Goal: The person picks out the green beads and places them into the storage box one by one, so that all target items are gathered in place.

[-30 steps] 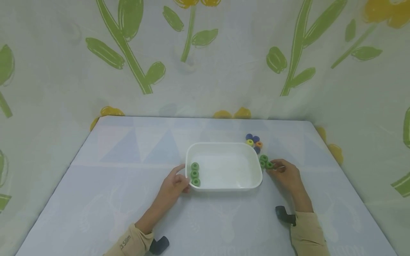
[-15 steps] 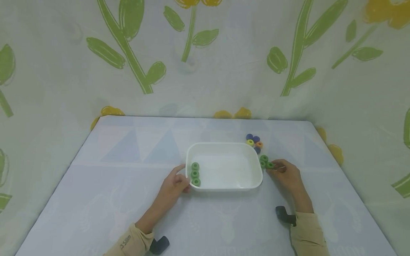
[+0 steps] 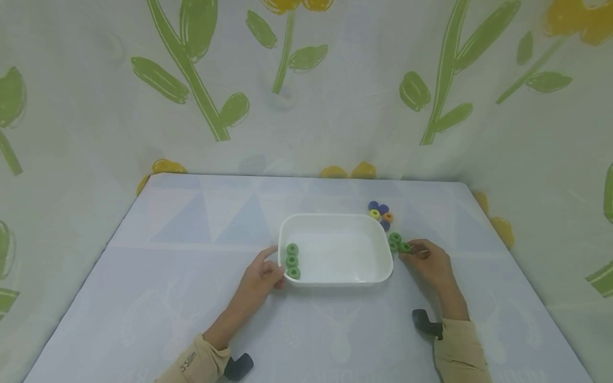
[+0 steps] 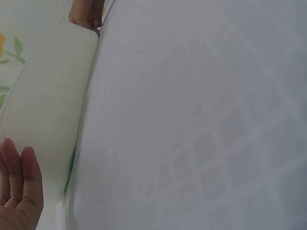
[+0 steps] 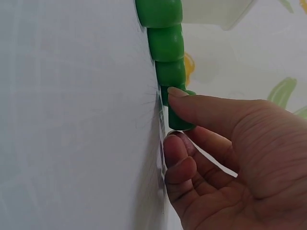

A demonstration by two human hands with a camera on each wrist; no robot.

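A white rectangular tray (image 3: 340,283) rests on the table with three green beads (image 3: 292,260) lined up along its left inner side. My left hand (image 3: 258,276) holds the tray's near left corner. In the left wrist view, fingers (image 4: 32,177) lie along the tray's outer wall (image 4: 48,96); the thumb is hidden there. Right of the tray, my right hand (image 3: 428,263) pinches a green ring-shaped bead (image 3: 404,248) between thumb and fingers, low at the table. Other green beads (image 3: 395,238) sit right beside it, also seen as a green row (image 5: 165,44) in the right wrist view.
Behind the tray's far right corner lie dark blue beads (image 3: 373,205), a yellow bead (image 3: 374,214) and an orange bead (image 3: 388,217). A pale patterned cloth covers the table (image 3: 191,298). Flower-printed fabric (image 3: 335,122) hangs behind and at the sides.
The pinched green bead and my right hand have shifted very slightly to the right. The left hand, tray and other beads stay as they were.
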